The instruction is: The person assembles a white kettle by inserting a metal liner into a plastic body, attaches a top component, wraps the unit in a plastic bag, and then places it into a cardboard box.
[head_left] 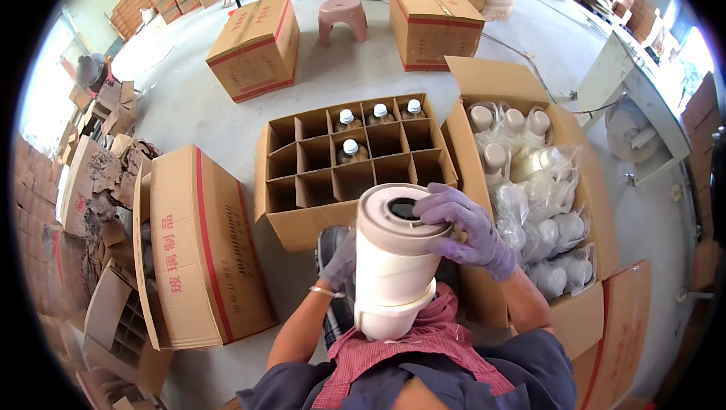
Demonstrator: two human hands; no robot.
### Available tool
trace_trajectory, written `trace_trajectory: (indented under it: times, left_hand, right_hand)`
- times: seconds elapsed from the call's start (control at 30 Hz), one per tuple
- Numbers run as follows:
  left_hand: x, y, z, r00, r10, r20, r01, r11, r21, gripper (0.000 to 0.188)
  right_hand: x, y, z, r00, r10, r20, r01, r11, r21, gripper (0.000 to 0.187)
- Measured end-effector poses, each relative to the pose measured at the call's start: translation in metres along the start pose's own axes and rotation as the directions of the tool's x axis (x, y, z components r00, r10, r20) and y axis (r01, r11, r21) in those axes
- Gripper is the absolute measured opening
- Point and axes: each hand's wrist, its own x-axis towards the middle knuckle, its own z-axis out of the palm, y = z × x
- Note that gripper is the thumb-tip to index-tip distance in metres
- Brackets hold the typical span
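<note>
A large white flask-shaped container (397, 266) stands nearly upright before my apron, a beige rim round its top and a dark round hole in the middle. My right hand (473, 236), in a purplish glove, curls its fingers over the right side of that rim. My left hand (339, 262), also gloved, presses against the container's left side, its fingers hidden behind it. Just beyond is an open carton (302, 222) with cardboard dividers. Several white-capped bottles (352, 151) stand in its far and middle cells.
At right, an open carton (590, 175) holds several containers in clear plastic (541, 191). A closed carton (215, 251) stands at left. Farther off are two taped cartons (257, 47) (436, 24) and a pink stool (342, 18). A white machine (628, 100) stands at far right.
</note>
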Motion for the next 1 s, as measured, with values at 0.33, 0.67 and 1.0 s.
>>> trace_trajectory:
  times: [0.33, 0.67, 1.0]
  left_hand:
    - [-0.081, 0.142, 0.098, 0.942, 0.054, 0.333, -0.171, 0.927, 0.334, 0.057]
    - [-0.09, 0.112, 0.095, 0.974, 0.226, -0.021, -0.212, 0.938, 0.275, 0.045]
    - [-0.078, 0.117, 0.098, 0.985, 0.156, 0.079, -0.174, 0.909, 0.378, 0.053]
  right_hand:
    - [0.043, -0.004, 0.052, 0.971, 0.194, -0.142, -0.241, 0.796, -0.556, 0.03]
    - [0.045, 0.023, 0.046, 0.862, 0.461, 0.209, -0.345, 0.837, -0.426, 0.05]
    - [0.041, 0.032, 0.057, 0.909, 0.397, 0.123, -0.349, 0.89, -0.293, 0.037]
